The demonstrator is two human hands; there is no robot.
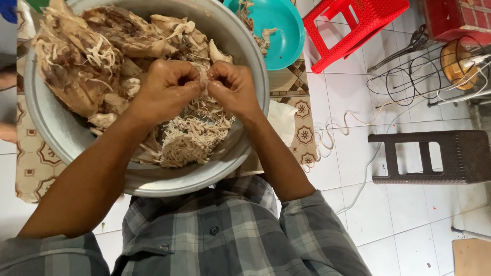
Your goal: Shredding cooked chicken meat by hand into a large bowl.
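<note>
Both my hands, left hand [166,88] and right hand [231,87], have fingers pinched shut on one soft, greasy-looking meat strip [204,76] above the metal bowl [245,46]; probably light, tearing easily along the grain.
</note>
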